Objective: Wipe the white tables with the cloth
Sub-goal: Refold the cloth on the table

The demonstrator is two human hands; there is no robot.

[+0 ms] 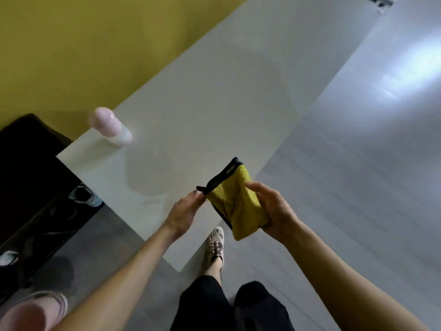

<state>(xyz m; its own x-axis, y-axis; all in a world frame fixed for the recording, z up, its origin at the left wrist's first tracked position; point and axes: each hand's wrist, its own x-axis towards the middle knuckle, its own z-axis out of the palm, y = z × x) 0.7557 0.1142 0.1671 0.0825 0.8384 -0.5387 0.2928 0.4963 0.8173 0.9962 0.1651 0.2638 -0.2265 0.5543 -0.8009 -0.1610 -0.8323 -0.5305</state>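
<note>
A yellow cloth (235, 201) with a black edge is held in the air above the near corner of the white table (202, 111). My left hand (185, 212) pinches the cloth's black corner. My right hand (272, 211) grips the folded yellow part from the right, fingers curled round it. The cloth does not touch the table. A faint damp patch shows on the tabletop just beyond my hands.
A pink and white bottle (111, 126) stands upright near the table's left end. A yellow wall (83, 44) runs behind the table. A dark rack (35, 187) with shoes sits at the left. Grey floor (358, 163) lies at the right.
</note>
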